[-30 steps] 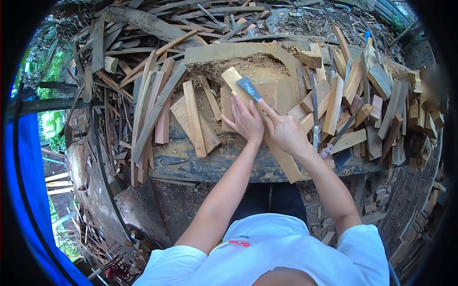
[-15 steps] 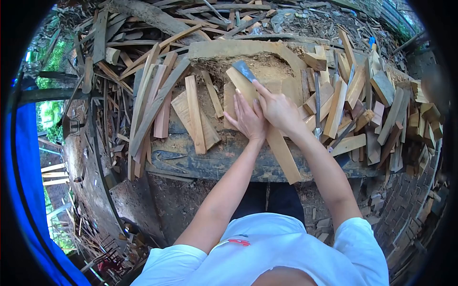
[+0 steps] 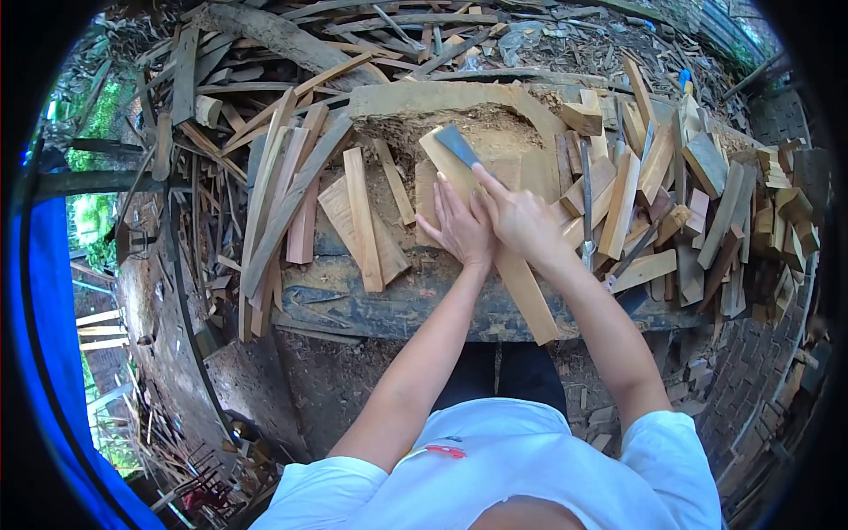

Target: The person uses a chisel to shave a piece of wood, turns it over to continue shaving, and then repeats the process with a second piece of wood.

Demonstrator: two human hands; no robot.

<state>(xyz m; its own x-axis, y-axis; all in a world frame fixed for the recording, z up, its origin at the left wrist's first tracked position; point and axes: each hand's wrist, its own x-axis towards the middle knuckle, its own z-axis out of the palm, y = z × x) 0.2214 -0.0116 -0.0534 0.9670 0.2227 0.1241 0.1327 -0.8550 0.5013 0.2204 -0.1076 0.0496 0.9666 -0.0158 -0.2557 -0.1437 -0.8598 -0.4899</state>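
A long pale wooden strip (image 3: 527, 296) lies slanted on a wooden block (image 3: 427, 181) at the bench's middle, its near end jutting over the front edge. My left hand (image 3: 461, 225) rests flat on the strip with its fingers spread. Beside it, my right hand (image 3: 528, 221) is closed round what looks like a chisel, index finger stretched along it. The chisel's wide dark-grey blade (image 3: 455, 145) lies against the strip near its far end. Its handle is hidden in my palm.
The worn bench (image 3: 389, 305) holds upright and leaning offcuts (image 3: 658, 163) on the right. More wooden strips (image 3: 291, 194) lean on the left, with a loose strip (image 3: 362, 221) nearer my left hand. Scrap wood (image 3: 291, 40) is heaped behind. A blue tarp (image 3: 44, 353) hangs at far left.
The blade has slid slightly back toward me and to the right along the strip, together with my right hand. My left hand stays on the strip. The view has shifted slightly.
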